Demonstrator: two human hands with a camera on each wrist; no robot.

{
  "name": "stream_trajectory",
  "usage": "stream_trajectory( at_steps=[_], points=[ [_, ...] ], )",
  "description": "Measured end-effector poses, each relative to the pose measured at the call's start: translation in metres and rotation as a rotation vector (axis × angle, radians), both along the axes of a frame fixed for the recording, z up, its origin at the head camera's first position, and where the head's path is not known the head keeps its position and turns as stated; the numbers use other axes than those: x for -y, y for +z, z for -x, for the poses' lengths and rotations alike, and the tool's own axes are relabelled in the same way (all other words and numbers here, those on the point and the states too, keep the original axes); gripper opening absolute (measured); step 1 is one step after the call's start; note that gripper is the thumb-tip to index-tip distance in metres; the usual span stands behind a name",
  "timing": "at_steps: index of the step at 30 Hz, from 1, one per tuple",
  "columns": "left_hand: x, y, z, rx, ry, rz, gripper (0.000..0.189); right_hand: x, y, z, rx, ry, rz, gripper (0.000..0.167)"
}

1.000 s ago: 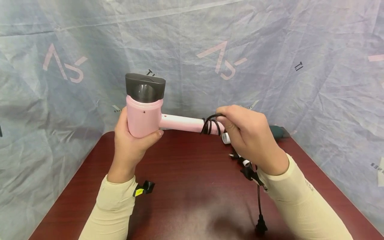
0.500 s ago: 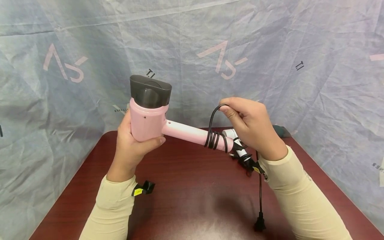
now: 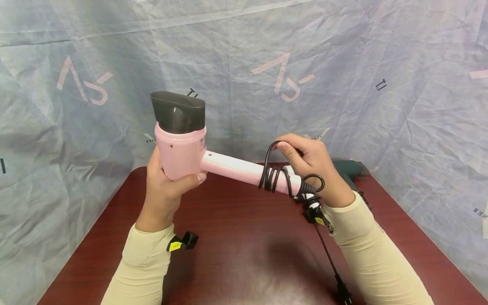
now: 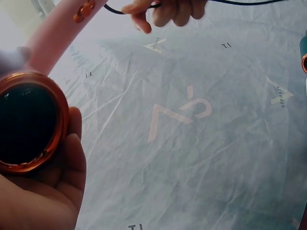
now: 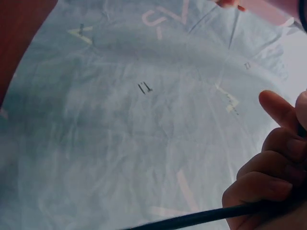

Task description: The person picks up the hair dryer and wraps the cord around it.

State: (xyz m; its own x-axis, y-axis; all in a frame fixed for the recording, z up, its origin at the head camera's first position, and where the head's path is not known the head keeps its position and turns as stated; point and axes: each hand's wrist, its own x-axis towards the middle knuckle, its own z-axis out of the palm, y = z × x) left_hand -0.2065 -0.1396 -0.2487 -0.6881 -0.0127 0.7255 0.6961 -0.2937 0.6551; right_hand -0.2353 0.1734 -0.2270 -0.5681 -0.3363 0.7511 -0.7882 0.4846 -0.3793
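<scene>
A pink hair dryer (image 3: 179,156) with a black flat nozzle (image 3: 178,112) is held above the table, nozzle upward. My left hand (image 3: 164,190) grips its barrel from below, thumb across the front. In the left wrist view the dryer's dark round end (image 4: 26,124) shows a copper-coloured rim. The handle slants down to the right, and a black cord (image 3: 265,163) is wound round its end in several turns. My right hand (image 3: 310,163) pinches a raised loop of that cord between thumb and forefinger. Farther along, the cord (image 5: 192,220) passes by the curled fingers in the right wrist view.
On the dark red table (image 3: 228,237), a dark green object (image 3: 348,168) lies at the back right. A white object (image 3: 314,205) with black cord round it is partly hidden behind my right wrist. A plug (image 3: 343,292) hangs at the front right. Grey-blue sheeting (image 3: 236,118) surrounds the table.
The dryer's handle end has tipped down. My right hand rose with a loop of cord, then came lower. The plug has swung to the right and down.
</scene>
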Motion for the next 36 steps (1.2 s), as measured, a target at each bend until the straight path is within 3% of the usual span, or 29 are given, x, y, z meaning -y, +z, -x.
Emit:
stream_trajectory(
  at_steps=[6, 12, 14, 19, 21, 23, 28, 36],
  points=[
    [-0.005, -0.001, 0.0, -0.023, 0.018, -0.077, 0.081, 0.012, -0.021, 0.002, 0.126, 0.088, 0.059, 0.021],
    [-0.008, -0.002, 0.004, -0.023, 0.047, -0.074, 0.076, 0.019, -0.039, 0.002, 0.089, 0.041, -0.02, 0.023],
    [-0.008, -0.001, 0.005, -0.026, 0.056, -0.082, 0.073, 0.021, -0.044, -0.001, 0.145, 0.021, -0.01, 0.022],
    [-0.009, 0.0, 0.007, -0.063, 0.07, -0.186, 0.073, 0.029, -0.055, -0.005, 0.322, 0.089, 0.083, 0.026],
    [-0.009, 0.001, 0.007, -0.079, 0.091, -0.235, 0.071, 0.034, -0.055, -0.008, 0.314, 0.098, 0.057, 0.027],
    [-0.009, 0.002, 0.007, -0.092, 0.11, -0.268, 0.069, 0.037, -0.055, -0.012, 0.288, 0.053, -0.005, 0.026],
    [-0.011, 0.006, 0.006, -0.088, 0.132, -0.288, 0.069, 0.046, -0.053, -0.024, 0.278, 0.012, -0.126, 0.028],
    [-0.014, 0.011, 0.0, -0.063, 0.235, -0.335, 0.065, 0.052, -0.049, -0.042, 0.158, 0.033, -0.235, 0.02]
  ],
)
